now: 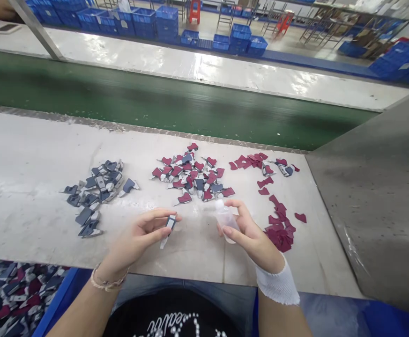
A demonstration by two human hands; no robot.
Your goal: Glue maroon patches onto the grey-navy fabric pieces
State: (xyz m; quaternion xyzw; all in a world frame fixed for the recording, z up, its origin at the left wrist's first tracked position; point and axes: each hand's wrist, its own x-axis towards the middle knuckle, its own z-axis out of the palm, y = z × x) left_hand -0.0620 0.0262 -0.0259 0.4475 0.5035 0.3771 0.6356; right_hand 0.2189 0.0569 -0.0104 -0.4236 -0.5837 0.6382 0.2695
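Grey on top and white at the tip, a small piece (170, 223) is pinched in the left hand (136, 238), held between the thumb and fingers. It stands up near the fingertips, maybe so that it is easy to see. The right hand (249, 231) is closed around a clear plastic bottle (226, 220). The bottle's thin tip points up and it leans a little toward the small piece, maybe so that nothing runs out. The two hands are close but do not touch. Both are just above the near part of the white desk (25, 154).

Just past the hands lies a heap of mixed pieces (190, 175), dark red and grey. To its left is a heap of grey pieces (97, 189), and to its right is a loose spill of dark red bits (278, 234). Keeping them in heaps seems to stop the kinds from getting mixed up.

A white gauze band (278, 283) wraps the right wrist, and a bead bracelet (107, 281) sits on the left wrist. Down on the left, a blue bin (62, 290) is full of more pieces (14, 295). Past the desk runs a green belt (120, 89), and far off stand stacks of blue crates (144, 23).
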